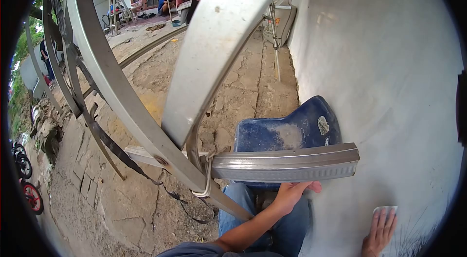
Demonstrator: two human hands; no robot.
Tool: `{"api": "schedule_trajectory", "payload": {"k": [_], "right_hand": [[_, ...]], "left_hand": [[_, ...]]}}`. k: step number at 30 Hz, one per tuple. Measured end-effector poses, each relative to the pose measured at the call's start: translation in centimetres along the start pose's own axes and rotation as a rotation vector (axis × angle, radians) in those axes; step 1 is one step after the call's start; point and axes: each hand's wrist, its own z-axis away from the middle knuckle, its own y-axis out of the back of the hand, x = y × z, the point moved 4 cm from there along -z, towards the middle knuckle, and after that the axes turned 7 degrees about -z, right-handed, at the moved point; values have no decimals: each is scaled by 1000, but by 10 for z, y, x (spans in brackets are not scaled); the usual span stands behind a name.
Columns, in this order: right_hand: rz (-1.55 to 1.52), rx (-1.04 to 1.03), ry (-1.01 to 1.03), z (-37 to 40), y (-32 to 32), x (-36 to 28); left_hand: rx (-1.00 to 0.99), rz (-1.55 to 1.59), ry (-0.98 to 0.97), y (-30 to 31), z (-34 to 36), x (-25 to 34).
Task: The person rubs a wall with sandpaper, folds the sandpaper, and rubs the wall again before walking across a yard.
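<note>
My right hand is at the lower right with its fingers laid flat over a small white rectangular sheet, pressed to the pale grey wall. Only the sheet's edge shows past the fingertips. My left hand hangs loosely in front of my knees, just below a ribbed metal bar. Its thumb and a fingertip show, pointing at the wall, and the bar hides part of the fingers. Behind the bar a blue plastic chair with dusty smears stands against the wall.
Metal frame beams cross close in front of me, tied to the bar with a pale cord. A dark strap dangles at left. Cracked paving runs beneath. Farther off are a stepladder, a crouching person and a motorbike.
</note>
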Motion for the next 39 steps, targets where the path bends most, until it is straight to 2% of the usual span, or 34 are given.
{"api": "schedule_trajectory", "payload": {"k": [1, 3, 5, 7, 10, 14, 16, 17, 19, 23, 26, 28, 31, 35, 37, 39], "right_hand": [[4, -2, -7, -4, 9, 1], [248, -96, -23, -8, 15, 6], [303, -100, -29, 4, -5, 25], [78, -150, -45, -4, -1, 27], [148, -256, -82, -4, -4, 28], [72, -202, -117, -10, -5, 24], [174, -111, 16, -19, 10, 15], [176, -113, 13, -17, 10, 12], [43, -233, -188, -12, 3, 14], [16, -310, -229, -11, 5, 15], [8, -296, -202, -15, 5, 17], [150, -164, -126, -14, 1, 17], [199, -160, -190, -9, -9, 18], [250, -140, -214, -5, -15, 22], [273, -163, -258, 2, -16, 25], [279, -121, -222, -1, -17, 24]], "left_hand": [[16, 28, 8, 1, 1, -1], [24, 58, 19, 3, 2, -1], [81, 75, 18, 6, 4, 0], [64, 86, -6, 9, 4, -2], [76, 108, -19, 12, 5, -7], [115, 148, -21, 14, 6, -8], [127, 136, -33, 13, 6, -7], [137, 121, -44, 13, 7, -7], [134, 119, -41, 14, 6, -9], [134, 119, -76, 14, 6, -5], [157, 107, -113, 13, 6, -2], [186, 92, -116, 21, 4, -9], [291, 71, -113, 20, 7, -9], [258, 9, -165, 7, 9, 12], [286, 76, -170, 6, 9, 13], [272, 58, -154, 5, 9, 10]]}}
